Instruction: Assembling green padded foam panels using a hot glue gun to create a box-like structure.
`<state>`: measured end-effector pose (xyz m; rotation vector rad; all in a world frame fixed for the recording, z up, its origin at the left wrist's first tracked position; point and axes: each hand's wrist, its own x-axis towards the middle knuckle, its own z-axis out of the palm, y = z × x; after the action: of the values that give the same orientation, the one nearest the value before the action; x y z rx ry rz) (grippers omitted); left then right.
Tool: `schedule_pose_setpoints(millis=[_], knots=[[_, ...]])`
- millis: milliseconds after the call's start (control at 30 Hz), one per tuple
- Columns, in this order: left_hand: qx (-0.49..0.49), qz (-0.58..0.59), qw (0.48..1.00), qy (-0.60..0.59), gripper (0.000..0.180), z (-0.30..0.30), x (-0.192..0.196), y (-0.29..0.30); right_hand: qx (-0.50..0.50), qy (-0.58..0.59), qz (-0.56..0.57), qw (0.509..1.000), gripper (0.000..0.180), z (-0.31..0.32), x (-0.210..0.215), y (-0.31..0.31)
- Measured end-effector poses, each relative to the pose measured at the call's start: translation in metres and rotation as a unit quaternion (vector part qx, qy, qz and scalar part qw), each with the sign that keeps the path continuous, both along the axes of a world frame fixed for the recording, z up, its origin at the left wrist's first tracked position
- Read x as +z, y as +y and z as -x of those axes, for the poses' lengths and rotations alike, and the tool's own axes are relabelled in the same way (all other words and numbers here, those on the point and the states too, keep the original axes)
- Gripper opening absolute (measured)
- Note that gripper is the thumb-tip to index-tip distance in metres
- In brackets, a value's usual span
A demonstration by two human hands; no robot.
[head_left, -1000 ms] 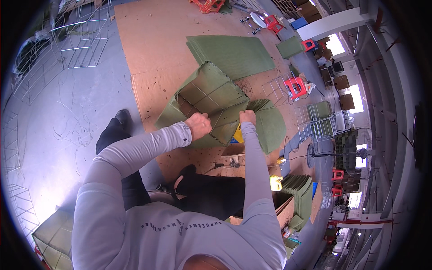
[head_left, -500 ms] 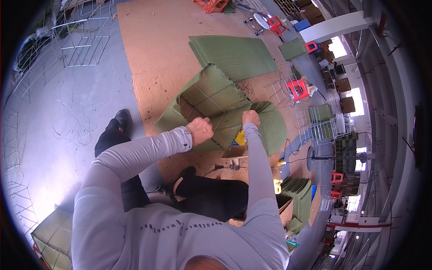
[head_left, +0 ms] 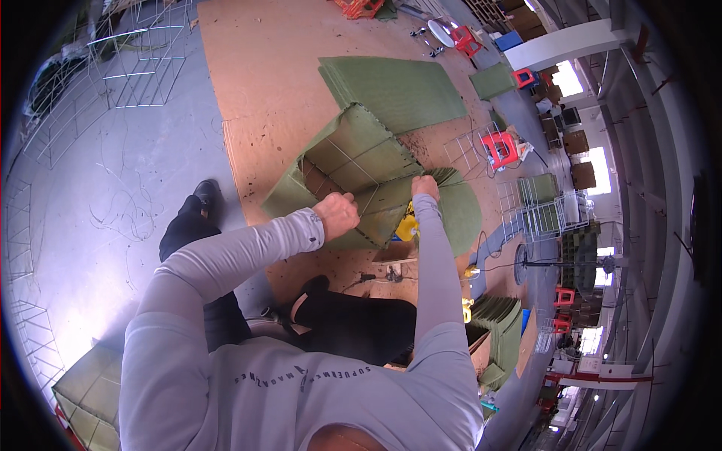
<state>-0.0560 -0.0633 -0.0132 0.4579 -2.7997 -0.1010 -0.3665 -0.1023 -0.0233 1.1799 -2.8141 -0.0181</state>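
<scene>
A green box of matted, felt-like panels [head_left: 342,150] with thin wire frame bars lies tilted in front of me, its open side towards me. My left hand [head_left: 337,216] is closed in a fist at the box's near left rim, and its fingers hide what they pinch. At the right corner my right hand [head_left: 425,188] is closed on the edge of the box. Just below the right hand sits a yellow object [head_left: 407,228], partly covered by a panel. A stack of flat green sheets [head_left: 398,94] lies beyond the box.
Brown board [head_left: 263,98] covers the floor under the work. More green sheets [head_left: 455,214] lie to the right of the box. Wire frames [head_left: 147,75] stand far left. A red stool [head_left: 499,149] and a stack of green panels [head_left: 500,334] stand to the right. A cable [head_left: 368,277] lies near my leg.
My right hand has shifted slightly right, still closed at the box's corner. The left hand has barely moved. More of the yellow object shows.
</scene>
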Motion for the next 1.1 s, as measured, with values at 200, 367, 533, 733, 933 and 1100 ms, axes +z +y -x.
schedule_pose_setpoints(millis=[200, 367, 533, 733, 933, 1100], knots=[[0.003, 0.003, 1.000, 0.005, 0.009, 0.002, 0.003, 0.002, -0.025, -0.013, -0.001, 1.000, 0.037, 0.004, 0.005, -0.005], [0.013, 0.005, 1.000, -0.014, 0.009, -0.001, 0.001, 0.001, -0.021, -0.017, -0.002, 1.000, 0.043, -0.007, 0.007, -0.006], [0.005, 0.006, 1.000, -0.005, 0.008, -0.001, 0.004, 0.001, 0.179, 0.094, 0.092, 0.975, 0.033, 0.004, 0.009, -0.017], [0.002, 0.015, 1.000, 0.016, 0.008, 0.002, 0.001, 0.003, 0.320, 0.093, -0.023, 0.943, 0.015, 0.029, 0.001, -0.047], [0.008, 0.010, 1.000, 0.019, 0.008, -0.005, -0.002, 0.001, 0.364, 0.070, -0.077, 0.926, 0.017, 0.018, 0.014, -0.054], [0.001, 0.008, 1.000, 0.026, 0.008, 0.001, -0.001, 0.002, 0.398, 0.065, 0.030, 0.914, 0.020, -0.012, 0.011, -0.077]])
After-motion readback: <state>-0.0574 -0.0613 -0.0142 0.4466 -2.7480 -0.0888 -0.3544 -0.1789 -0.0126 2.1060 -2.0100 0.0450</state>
